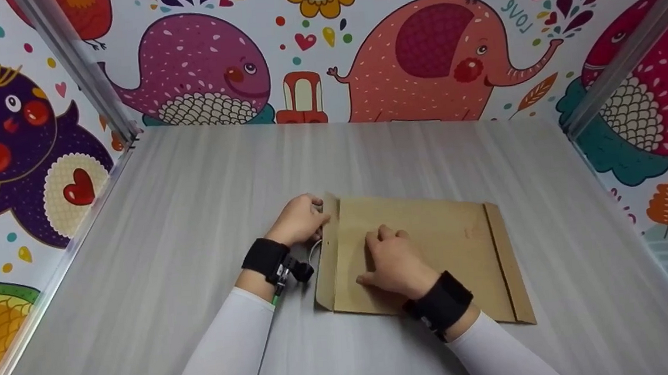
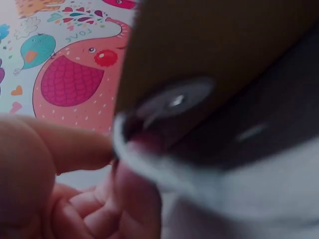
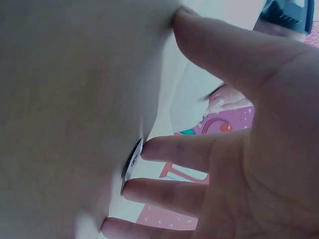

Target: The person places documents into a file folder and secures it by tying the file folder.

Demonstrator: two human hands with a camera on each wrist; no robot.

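Observation:
A brown kraft paper envelope (image 1: 442, 221) lies flat on the table, its flap (image 1: 329, 270) folded open on the left side. At the flap's outer edge, my left hand (image 1: 297, 220) pinches a thin white string (image 1: 313, 251) between thumb and finger. The left wrist view shows this string (image 2: 149, 169) blurred, close to a round button (image 2: 199, 92) on the flap. My right hand (image 1: 401, 262) rests on the envelope near the flap fold with fingers spread. In the right wrist view, its fingertips touch the paper beside another round button (image 3: 133, 159).
The light wood-grain table (image 1: 221, 177) extends around the envelope. Colourful cartoon-printed panels (image 1: 301, 54) stand behind it and at both sides, with metal posts (image 1: 82, 75) at the corners. Black straps (image 1: 265, 260) with small cameras sit on both wrists.

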